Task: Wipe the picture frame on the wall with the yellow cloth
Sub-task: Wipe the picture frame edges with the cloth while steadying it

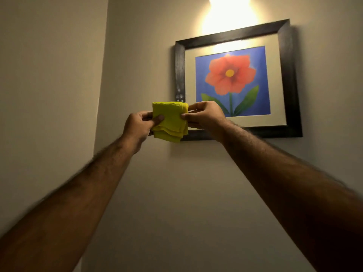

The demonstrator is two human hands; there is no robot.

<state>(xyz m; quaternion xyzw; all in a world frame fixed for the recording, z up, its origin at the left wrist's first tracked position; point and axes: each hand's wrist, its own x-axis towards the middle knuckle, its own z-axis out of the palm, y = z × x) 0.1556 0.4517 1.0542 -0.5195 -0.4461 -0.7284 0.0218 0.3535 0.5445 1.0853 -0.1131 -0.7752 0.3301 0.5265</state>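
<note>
At the far left we see a bare beige wall (49, 75) meeting a second wall at a corner. Our left forearm rises from the lower left, and our left hand (138, 126) pinches the left edge of the yellow cloth (170, 122), the thumb pressed onto its front and the other fingers (147, 116) curled behind. The cloth is folded into a small thick square with layered edges hanging at the bottom, held up in the air in front of the lower left corner of the picture frame (290, 75). Our right hand (204, 116) grips the cloth's right edge, fingers closed tight on it. The dark frame hangs on the wall, holding a red flower on blue with a pale mat. A bright lamp (229, 8) glows just above it
</note>
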